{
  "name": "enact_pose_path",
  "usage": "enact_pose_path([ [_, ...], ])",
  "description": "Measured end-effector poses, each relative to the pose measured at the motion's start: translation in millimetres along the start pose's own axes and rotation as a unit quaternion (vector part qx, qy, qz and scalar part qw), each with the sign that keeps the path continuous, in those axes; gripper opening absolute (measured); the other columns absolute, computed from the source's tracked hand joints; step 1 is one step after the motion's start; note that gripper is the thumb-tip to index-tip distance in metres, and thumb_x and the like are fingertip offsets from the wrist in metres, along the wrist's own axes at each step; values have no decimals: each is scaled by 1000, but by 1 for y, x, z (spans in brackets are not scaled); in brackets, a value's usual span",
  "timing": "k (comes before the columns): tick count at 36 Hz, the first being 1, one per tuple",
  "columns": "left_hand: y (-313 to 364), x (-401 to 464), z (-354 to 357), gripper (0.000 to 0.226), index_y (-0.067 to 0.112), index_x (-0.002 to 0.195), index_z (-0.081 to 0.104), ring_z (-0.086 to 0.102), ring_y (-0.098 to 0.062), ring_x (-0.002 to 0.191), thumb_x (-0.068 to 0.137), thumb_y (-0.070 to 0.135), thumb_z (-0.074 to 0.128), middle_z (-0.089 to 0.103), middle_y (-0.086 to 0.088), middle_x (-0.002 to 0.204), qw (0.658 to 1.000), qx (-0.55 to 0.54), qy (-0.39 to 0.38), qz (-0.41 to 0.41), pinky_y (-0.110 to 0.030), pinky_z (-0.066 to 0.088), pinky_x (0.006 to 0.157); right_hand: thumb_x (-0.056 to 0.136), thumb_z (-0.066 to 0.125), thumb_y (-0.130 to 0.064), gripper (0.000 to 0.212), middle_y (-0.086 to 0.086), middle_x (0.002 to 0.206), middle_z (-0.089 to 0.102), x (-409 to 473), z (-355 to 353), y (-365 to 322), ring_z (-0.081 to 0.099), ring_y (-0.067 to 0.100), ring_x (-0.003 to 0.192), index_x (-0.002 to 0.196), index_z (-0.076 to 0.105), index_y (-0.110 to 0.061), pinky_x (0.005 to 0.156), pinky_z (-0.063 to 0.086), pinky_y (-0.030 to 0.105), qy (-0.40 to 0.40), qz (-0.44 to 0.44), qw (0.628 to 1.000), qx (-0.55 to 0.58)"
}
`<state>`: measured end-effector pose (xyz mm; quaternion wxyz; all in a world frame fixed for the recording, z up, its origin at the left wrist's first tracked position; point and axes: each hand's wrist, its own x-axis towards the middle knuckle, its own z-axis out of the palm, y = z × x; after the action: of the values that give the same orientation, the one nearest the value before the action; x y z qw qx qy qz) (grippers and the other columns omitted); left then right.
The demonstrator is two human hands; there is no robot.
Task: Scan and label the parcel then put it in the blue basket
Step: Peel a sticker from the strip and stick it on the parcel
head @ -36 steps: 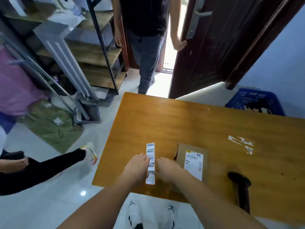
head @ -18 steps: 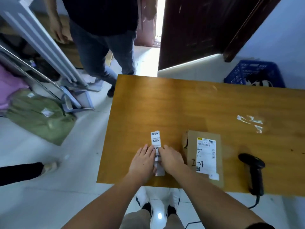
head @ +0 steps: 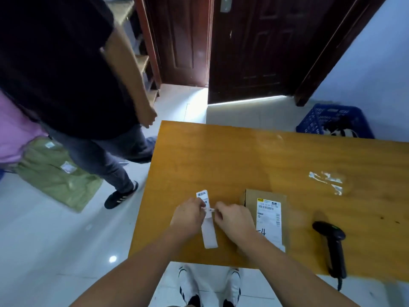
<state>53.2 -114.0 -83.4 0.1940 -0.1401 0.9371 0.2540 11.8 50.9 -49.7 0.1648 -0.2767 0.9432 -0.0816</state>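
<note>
A flat brown cardboard parcel (head: 251, 197) with a white shipping label lies on the wooden table (head: 221, 156), partly under my right forearm. Just left of it lies a white strip of printed labels (head: 209, 231). My left hand (head: 188, 216) pinches the strip from the left. My right hand (head: 234, 218) pinches a small label (head: 211, 209) lifted off the strip. A black handheld scanner (head: 330, 242) rests at the table's near right. The blue basket (head: 321, 120) stands on the floor beyond the table's far right edge.
A person in a black shirt and jeans stands close at the left, by the table's left edge. A green bag (head: 55, 173) lies on the floor at left. Crumpled clear tape (head: 327, 180) sits on the table. A dark door (head: 254, 47) stands ajar behind.
The other person has walked from the doorway to the table's left side. My fingers have peeled a small label up from the strip. The view has tilted down.
</note>
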Motion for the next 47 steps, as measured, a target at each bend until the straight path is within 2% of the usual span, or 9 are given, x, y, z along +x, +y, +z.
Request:
enact_pose_path([
  [3,26,0,-15,37,10,92,66,66,-24,74,110,33,45,70,-8,85,959,-269,-52,-77,-37,55,71,98,55,-32,16,4,78,74,-7,-14,12,70,29,70,95,65,-20,61,53,36,65,11,998,24],
  [6,47,-6,-21,37,11,80,65,57,-13,58,109,31,51,62,-1,69,922,-371,-77,-77,-14,42,47,79,82,-19,16,5,55,66,-14,-26,22,63,30,47,75,67,-14,41,46,32,141,17,989,49],
  [8,63,-9,-19,35,15,70,63,57,-15,60,104,23,59,62,-1,65,927,-362,-81,-60,-18,42,52,68,89,-13,22,5,48,61,-21,-32,33,59,30,40,70,68,-14,37,41,28,179,30,981,71],
  [13,106,-10,-8,35,17,69,59,57,-22,66,103,24,60,64,-5,67,940,-337,-39,-38,-32,43,63,88,64,-26,22,-8,86,76,-35,-36,71,71,21,81,110,69,-29,62,49,34,108,138,964,201],
  [16,127,-10,1,33,23,71,57,55,-15,59,104,27,59,62,4,64,958,-286,-25,-12,-27,40,55,90,68,-24,30,-11,94,75,-47,-43,90,73,14,80,118,62,-32,73,61,40,89,198,899,381],
  [19,145,-9,12,29,23,78,56,55,-17,65,105,30,57,63,2,71,968,-249,-36,6,-32,40,61,91,73,-18,26,-2,85,76,-56,-47,109,72,14,56,106,60,-34,57,60,31,57,233,826,510],
  [23,163,-8,25,27,27,81,55,57,-17,67,106,35,54,63,4,73,975,-222,-33,3,-33,40,60,94,74,-15,13,1,77,79,-65,-48,131,67,10,48,103,69,-9,49,53,24,56,249,820,512],
  [27,182,-5,36,25,25,83,57,62,-23,77,107,31,53,68,-3,82,971,-234,-43,-1,-45,54,76,97,69,-13,14,11,83,78,-69,-48,146,67,16,52,102,66,0,49,54,25,58,269,801,532],
  [47,214,37,54,27,25,92,65,65,-19,72,104,47,54,68,4,78,995,-103,9,-5,-36,53,68,96,70,-33,16,1,99,71,-43,-28,185,69,22,87,106,64,-21,69,53,35,83,316,779,535],
])
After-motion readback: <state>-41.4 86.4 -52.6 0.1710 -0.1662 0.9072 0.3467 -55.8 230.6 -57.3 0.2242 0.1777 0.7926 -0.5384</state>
